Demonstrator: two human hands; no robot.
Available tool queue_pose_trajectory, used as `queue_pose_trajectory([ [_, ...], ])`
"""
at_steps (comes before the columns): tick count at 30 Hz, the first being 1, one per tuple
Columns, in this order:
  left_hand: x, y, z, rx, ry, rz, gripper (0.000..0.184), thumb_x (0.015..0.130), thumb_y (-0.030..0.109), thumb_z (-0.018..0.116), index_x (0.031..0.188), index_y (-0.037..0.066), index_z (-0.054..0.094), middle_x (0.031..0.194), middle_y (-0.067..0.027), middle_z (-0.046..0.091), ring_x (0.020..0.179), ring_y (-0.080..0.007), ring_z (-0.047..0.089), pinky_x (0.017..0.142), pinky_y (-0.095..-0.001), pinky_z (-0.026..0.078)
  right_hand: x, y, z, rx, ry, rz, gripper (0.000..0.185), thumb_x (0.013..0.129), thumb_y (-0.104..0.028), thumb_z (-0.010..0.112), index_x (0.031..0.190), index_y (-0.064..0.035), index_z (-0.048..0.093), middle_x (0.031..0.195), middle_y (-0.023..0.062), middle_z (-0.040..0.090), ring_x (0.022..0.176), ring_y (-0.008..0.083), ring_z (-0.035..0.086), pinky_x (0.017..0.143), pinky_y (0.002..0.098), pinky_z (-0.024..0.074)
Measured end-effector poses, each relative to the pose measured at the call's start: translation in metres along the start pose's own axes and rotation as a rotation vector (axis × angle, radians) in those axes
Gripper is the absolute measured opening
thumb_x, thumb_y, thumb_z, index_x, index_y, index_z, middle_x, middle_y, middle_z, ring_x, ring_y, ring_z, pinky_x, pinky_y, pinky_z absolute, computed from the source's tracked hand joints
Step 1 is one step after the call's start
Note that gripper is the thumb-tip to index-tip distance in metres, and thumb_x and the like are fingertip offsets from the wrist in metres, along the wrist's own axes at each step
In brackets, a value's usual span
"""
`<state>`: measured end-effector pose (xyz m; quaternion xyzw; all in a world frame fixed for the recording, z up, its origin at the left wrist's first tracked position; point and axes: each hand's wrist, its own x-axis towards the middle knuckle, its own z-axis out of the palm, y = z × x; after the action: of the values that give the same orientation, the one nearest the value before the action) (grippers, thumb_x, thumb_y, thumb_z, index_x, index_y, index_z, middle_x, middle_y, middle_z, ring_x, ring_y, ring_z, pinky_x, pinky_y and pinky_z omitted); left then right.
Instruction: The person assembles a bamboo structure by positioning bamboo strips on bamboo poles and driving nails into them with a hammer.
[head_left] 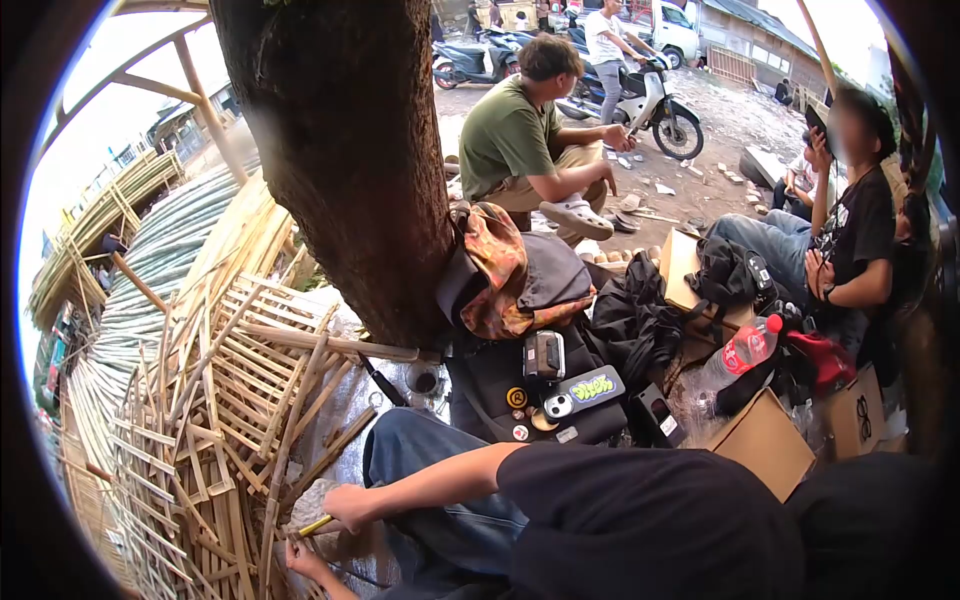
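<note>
At the lower left, my right hand (pixel 347 508) is closed around one end of a short, narrow yellow stick-like piece (pixel 316 525); its exact kind is too small to tell. My left hand (pixel 303 560) is just below, its fingers closed at the other end of the piece. Both hands are beside my jeans-covered leg (pixel 420 455), over a grey stone-like surface (pixel 305 503). Split bamboo slats (pixel 225 450) lie stacked just left of my hands. My right forearm crosses in front of my leg, and my left arm is mostly hidden.
A tree trunk (pixel 350 170) rises ahead. Around it are a patterned backpack (pixel 505 265), a phone (pixel 583 391), a plastic bottle (pixel 745 350) and a cardboard box (pixel 765 445). One person (pixel 520 140) squats ahead; another (pixel 855 230) sits at right. Motorbikes (pixel 675 120) stand behind.
</note>
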<state>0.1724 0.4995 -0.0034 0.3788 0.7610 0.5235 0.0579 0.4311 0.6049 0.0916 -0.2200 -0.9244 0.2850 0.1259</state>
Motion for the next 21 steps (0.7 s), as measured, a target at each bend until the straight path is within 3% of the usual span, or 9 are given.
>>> queue_pose_trajectory([
  [7, 0.001, 0.009, -0.003, -0.24, -0.033, -0.019, 0.032, 0.095, 0.006, 0.064, 0.121, -0.013, 0.064, 0.106, -0.0154, 0.072, 0.09, -0.0196, 0.064, 0.083, -0.032, 0.052, 0.035, -0.02, 0.02, -0.016, 0.098, 0.107, 0.014, 0.07, -0.005, 0.068, 0.08, 0.0032, 0.073, 0.081, 0.0222, 0.071, 0.08, 0.0384, 0.072, 0.069, 0.0471, 0.0582],
  [10, 0.006, 0.007, 0.001, -0.204, -0.024, -0.002, 0.034, 0.096, 0.006, 0.064, 0.123, -0.015, 0.063, 0.107, -0.0154, 0.072, 0.091, -0.019, 0.064, 0.083, -0.0311, 0.052, 0.037, -0.02, 0.011, 0.009, 0.149, 0.105, 0.015, 0.068, -0.005, 0.07, 0.08, 0.0034, 0.073, 0.082, 0.0226, 0.071, 0.08, 0.0387, 0.072, 0.068, 0.0472, 0.0582],
  [17, 0.009, 0.009, -0.011, -0.128, 0.017, -0.023, 0.035, 0.096, 0.006, 0.064, 0.123, -0.016, 0.062, 0.107, -0.0155, 0.072, 0.089, -0.0186, 0.066, 0.081, -0.0305, 0.053, 0.046, -0.038, -0.007, 0.03, -0.006, 0.149, 0.023, 0.055, -0.004, 0.077, 0.077, 0.0014, 0.074, 0.079, 0.021, 0.072, 0.079, 0.0363, 0.073, 0.067, 0.0451, 0.0587],
  [18, 0.012, -0.001, -0.007, -0.325, 0.031, -0.073, 0.033, 0.095, 0.007, 0.065, 0.119, -0.016, 0.063, 0.105, -0.0142, 0.072, 0.083, -0.017, 0.065, 0.076, -0.0298, 0.053, 0.046, -0.043, -0.013, -0.009, -0.019, 0.127, 0.024, 0.053, -0.004, 0.078, 0.077, 0.0008, 0.074, 0.079, 0.0207, 0.071, 0.079, 0.0362, 0.073, 0.067, 0.0445, 0.0587],
  [20, 0.019, -0.012, -0.007, -0.393, 0.029, -0.106, 0.031, 0.096, 0.006, 0.064, 0.118, -0.016, 0.064, 0.101, -0.0124, 0.071, 0.08, -0.0159, 0.063, 0.073, -0.0294, 0.052, 0.052, -0.049, -0.018, -0.081, -0.027, 0.102, 0.027, 0.049, -0.005, 0.08, 0.075, -0.0011, 0.074, 0.078, 0.0199, 0.071, 0.077, 0.0357, 0.073, 0.065, 0.0433, 0.0584],
  [21, 0.021, -0.015, -0.007, -0.454, 0.011, -0.125, 0.03, 0.096, 0.006, 0.064, 0.116, -0.016, 0.064, 0.097, -0.0106, 0.071, 0.078, -0.0149, 0.062, 0.071, -0.029, 0.051, 0.055, -0.047, -0.017, -0.131, -0.066, 0.091, 0.021, 0.055, -0.009, 0.08, 0.073, -0.0017, 0.074, 0.078, 0.0197, 0.072, 0.077, 0.0354, 0.073, 0.066, 0.0435, 0.0582],
])
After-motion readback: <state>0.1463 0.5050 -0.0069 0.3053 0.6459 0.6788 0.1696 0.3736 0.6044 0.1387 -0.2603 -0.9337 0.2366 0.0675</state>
